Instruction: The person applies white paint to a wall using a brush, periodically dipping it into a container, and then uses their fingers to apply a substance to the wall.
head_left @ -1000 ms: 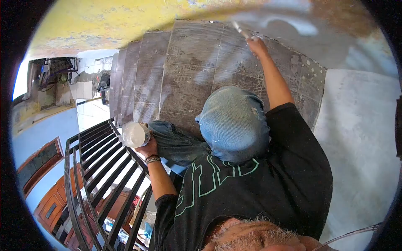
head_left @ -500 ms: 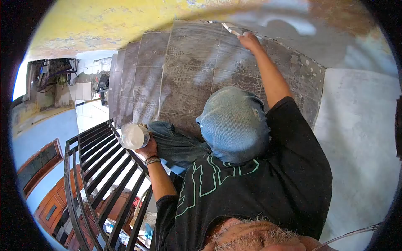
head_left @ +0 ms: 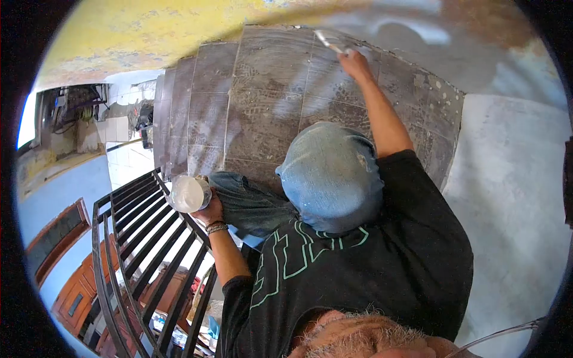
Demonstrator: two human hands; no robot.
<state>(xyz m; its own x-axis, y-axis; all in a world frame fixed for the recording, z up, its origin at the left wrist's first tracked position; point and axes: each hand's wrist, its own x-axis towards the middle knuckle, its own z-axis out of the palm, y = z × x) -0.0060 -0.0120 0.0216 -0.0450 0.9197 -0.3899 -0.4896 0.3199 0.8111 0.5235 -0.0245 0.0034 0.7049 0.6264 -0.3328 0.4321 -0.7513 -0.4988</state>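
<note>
My right hand [head_left: 357, 64], arm stretched far forward, is closed around the handle of a paintbrush [head_left: 326, 42]. Its pale bristle end points up and left, by the line where the tiled floor [head_left: 268, 77] meets the wall [head_left: 209, 21]. On the other side, my left hand [head_left: 210, 210] grips a clear plastic tub [head_left: 190, 194] with whitish contents, held beside the top of a black metal railing [head_left: 134, 203]. My bent knee in worn jeans [head_left: 331, 179] rises between my two arms.
Dusty brown tiles drop in steps toward the left. The wall ahead is patchy yellow and grey; a pale grey wall [head_left: 507, 197] stands close on the right. Beyond the railing lie a lower room, a wooden door [head_left: 74, 295] and cluttered items.
The brush tip has shifted slightly left along the wall's foot, and my right hand with it. The view has tilted a little; my left hand keeps hold of the tub.
</note>
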